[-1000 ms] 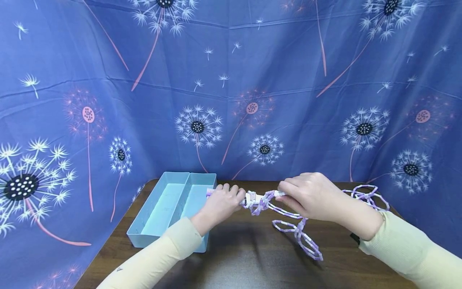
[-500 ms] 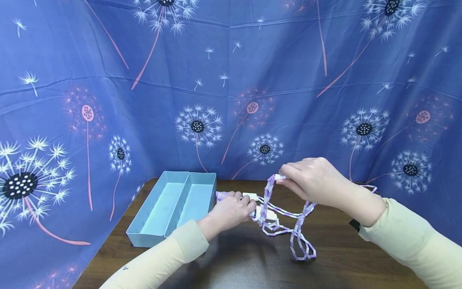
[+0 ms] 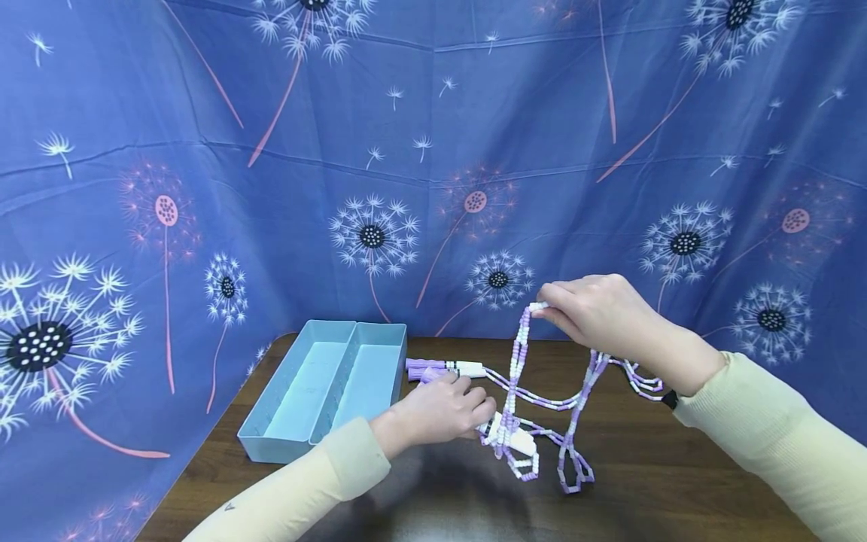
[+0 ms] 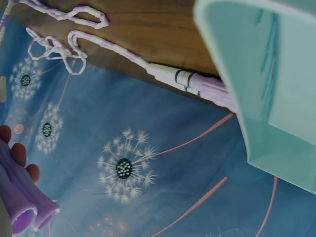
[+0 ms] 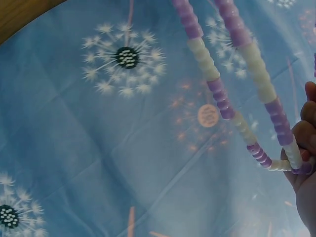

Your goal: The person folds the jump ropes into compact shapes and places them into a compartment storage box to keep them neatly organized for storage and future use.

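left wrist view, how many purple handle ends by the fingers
2: one handle end near the left edge, a second handle end just right of it, both held by the left hand. More may be hidden.

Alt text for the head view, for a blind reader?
A person's right hand holds up a purple-and-white beaded rope over a wooden table while the left hand grips purple handles. A light-blue two-compartment tray sits at left, before a blue cloth.
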`<act>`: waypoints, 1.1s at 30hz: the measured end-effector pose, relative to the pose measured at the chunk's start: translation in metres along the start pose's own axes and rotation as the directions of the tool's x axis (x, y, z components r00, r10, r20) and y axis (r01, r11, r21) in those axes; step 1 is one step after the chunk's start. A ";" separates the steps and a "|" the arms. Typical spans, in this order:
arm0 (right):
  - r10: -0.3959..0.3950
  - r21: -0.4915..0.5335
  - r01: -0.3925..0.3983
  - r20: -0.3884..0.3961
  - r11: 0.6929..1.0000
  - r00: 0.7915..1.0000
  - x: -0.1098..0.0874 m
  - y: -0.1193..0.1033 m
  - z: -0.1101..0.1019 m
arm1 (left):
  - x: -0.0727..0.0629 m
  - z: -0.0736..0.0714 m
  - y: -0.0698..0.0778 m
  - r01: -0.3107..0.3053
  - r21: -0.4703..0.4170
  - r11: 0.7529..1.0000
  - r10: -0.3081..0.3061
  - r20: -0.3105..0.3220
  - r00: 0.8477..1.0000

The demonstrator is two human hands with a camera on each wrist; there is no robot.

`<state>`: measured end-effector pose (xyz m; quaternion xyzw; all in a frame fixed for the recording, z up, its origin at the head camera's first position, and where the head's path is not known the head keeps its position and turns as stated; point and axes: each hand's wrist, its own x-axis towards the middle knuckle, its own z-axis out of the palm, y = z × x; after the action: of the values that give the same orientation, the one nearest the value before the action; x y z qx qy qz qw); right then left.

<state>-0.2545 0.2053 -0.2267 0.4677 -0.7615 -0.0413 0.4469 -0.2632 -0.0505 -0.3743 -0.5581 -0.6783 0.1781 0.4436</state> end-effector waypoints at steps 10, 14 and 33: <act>0.050 -0.009 -0.050 0.078 0.999 0.996 -0.018 0.017 0.019 | 0.008 -0.013 -0.002 -0.068 0.057 0.996 0.077 -0.161 0.984; 0.074 -0.015 -0.073 0.104 0.997 0.992 -0.025 0.018 0.029 | 0.012 -0.020 -0.007 -0.070 0.084 0.994 0.088 -0.226 0.970; 0.153 -0.019 -0.152 0.146 0.988 0.977 -0.067 0.006 0.083 | 0.024 -0.045 -0.041 0.142 0.089 0.986 -0.097 -0.392 0.915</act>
<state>-0.3073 0.2297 -0.3160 0.4016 -0.8259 -0.0444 0.3931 -0.2510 -0.0527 -0.3102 -0.5130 -0.5991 0.0763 0.6100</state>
